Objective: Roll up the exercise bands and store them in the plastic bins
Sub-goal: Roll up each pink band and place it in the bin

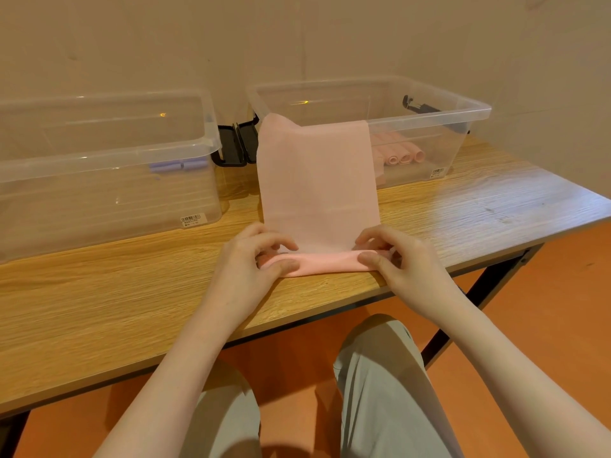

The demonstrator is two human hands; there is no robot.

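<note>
Fingertips of both hands (254, 256) (393, 256) vanish behind the pink band's (317, 180) rolled edge.

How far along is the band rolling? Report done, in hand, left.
Done: pink rolls lie in the right bin, purple rolls in the left bin. In hand: left hand and right hand roll the pink band. Left: most of it, draped over the bin's rim, then storing.

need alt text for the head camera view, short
Both hands, left hand and right hand, roll the near end of a pink band on a wooden table; its far end drapes over the right clear bin.
</note>
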